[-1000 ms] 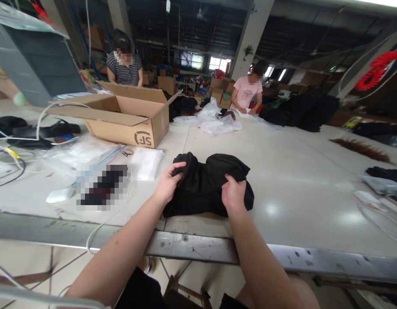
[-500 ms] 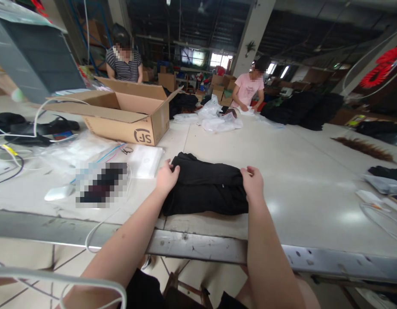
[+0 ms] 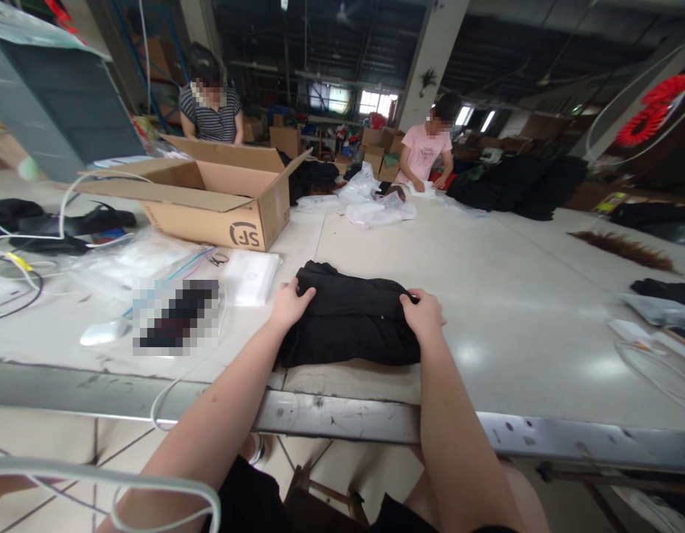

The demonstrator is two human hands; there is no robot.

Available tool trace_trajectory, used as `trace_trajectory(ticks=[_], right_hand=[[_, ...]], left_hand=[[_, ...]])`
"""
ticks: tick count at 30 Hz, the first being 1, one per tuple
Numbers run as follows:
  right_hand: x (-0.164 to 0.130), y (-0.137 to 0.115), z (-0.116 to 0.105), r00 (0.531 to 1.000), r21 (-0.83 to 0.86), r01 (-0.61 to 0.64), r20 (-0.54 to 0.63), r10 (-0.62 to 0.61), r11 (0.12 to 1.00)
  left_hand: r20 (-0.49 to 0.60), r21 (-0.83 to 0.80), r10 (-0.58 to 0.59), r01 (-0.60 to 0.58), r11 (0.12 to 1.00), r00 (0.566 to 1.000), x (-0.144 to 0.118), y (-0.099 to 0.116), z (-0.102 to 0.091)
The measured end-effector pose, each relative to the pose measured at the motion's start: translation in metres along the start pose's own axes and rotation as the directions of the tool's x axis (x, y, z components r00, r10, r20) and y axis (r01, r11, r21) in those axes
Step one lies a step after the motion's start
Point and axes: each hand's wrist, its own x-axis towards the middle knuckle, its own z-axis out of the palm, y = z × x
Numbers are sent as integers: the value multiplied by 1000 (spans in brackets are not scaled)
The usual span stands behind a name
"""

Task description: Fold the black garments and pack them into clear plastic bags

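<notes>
A pale table [image 3: 514, 296] bears a black garment [image 3: 347, 322] and cardboard box [image 3: 209, 200].

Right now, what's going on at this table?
A person seated at the table edge has both hands on a folded black garment: the left hand grips its left end, the right hand presses on its right end. The garment lies flat near the table's front edge. An open cardboard box and clear plastic bags lie to the left. Two other people work at the far side.

Bare table [image 3: 514, 296] rightward (cardboard box [image 3: 220, 203] left)
</notes>
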Motion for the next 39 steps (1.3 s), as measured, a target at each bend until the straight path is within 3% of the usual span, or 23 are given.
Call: trace_trajectory(ticks=[2, 8, 11, 15, 18, 22, 25, 28, 32, 35, 37, 39], right_hand=[[-2, -3, -3, 1000, -23, 0, 12, 0, 1000], [-2, -5, -9, 995, -72, 58, 85, -52, 996], [-2, -4, -9, 994, -81, 82, 84, -75, 993], [-2, -4, -8, 995, -20, 86, 58, -85, 996], [-2, -4, -9, 995, 60, 102, 13, -103, 993], [-1, -3, -12, 974, 281, 212, -140, -179, 936], [0, -3, -17, 952, 336, 254, -254, -173, 907], [0, -2, -24, 941, 336, 264, -295, -165, 904], [-4, 1, -37, 947, 438, 320, -171, -272, 840], [-9, 3, -46, 926, 555, 339, -56, -373, 760], [-10, 3, -50, 916, 638, 318, -15, -401, 701], [-7, 4, -50, 928, 664, 303, -45, -369, 683]], left_hand=[[-65, 104, -1, 8, 995, 998, 0, 0, 3], [-20, 159, 1, 2, 987, 1000, -4, 5, 7], [-48, 82, 29, -25, 996, 998, -7, 9, 2], [-92, -209, 106, -123, 970, 990, -9, 15, -5], [-84, -466, 104, -131, 875, 991, -10, 19, -7], [12, -736, 64, -34, 676, 998, -12, 24, -10], [86, -842, 62, 39, 538, 994, -14, 30, -16], [202, -877, 46, 159, 454, 978, -15, 35, -26], [326, -867, 118, 247, 432, 938, -15, 35, -39], [348, -883, 207, 245, 401, 914, -15, 32, -47], [324, -890, 227, 214, 403, 918, -15, 30, -51], [275, -864, 166, 168, 475, 947, -14, 28, -51]])
